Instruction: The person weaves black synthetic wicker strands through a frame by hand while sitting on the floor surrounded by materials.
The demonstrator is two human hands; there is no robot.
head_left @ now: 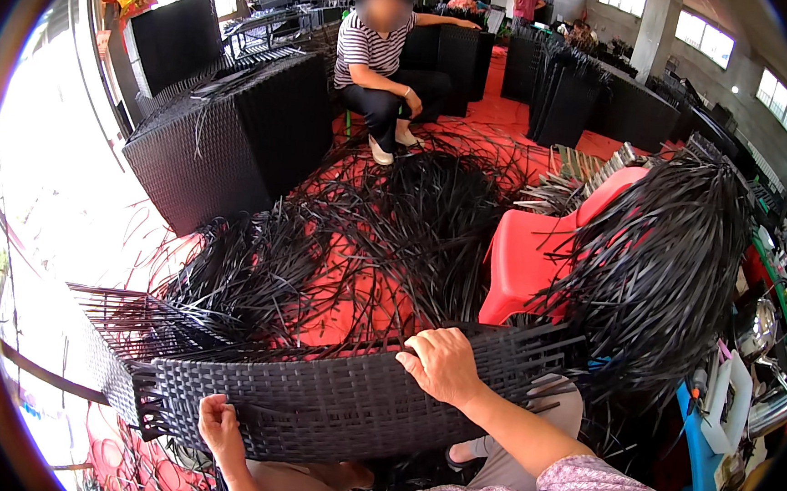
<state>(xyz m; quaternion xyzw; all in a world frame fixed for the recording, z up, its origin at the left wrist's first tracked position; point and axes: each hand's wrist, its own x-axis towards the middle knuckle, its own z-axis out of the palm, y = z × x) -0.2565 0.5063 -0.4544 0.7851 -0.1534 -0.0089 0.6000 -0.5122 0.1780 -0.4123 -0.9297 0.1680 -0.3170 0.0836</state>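
A curved black woven panel [328, 401] of flat plastic strips stretches across my lap, with loose strip ends sticking out at its right end. My right hand [444, 366] is closed over its upper edge, right of the middle, thumb on the near face. Low on the left part of the panel, my left hand [222, 427] has its fingers curled in a pinch against the weave. What lies between those fingertips is too small to tell. At the left, the panel turns a corner [141, 397] into another woven side with unwoven strips along its top.
Heaps of loose black strips [414, 210] cover the red floor ahead. A red plastic chair [525, 255] carries a big strip bundle [666, 265] to the right. A seated person [379, 62] is beyond, beside a large woven box [237, 134]. Tools and a blue container [699, 449] stand at right.
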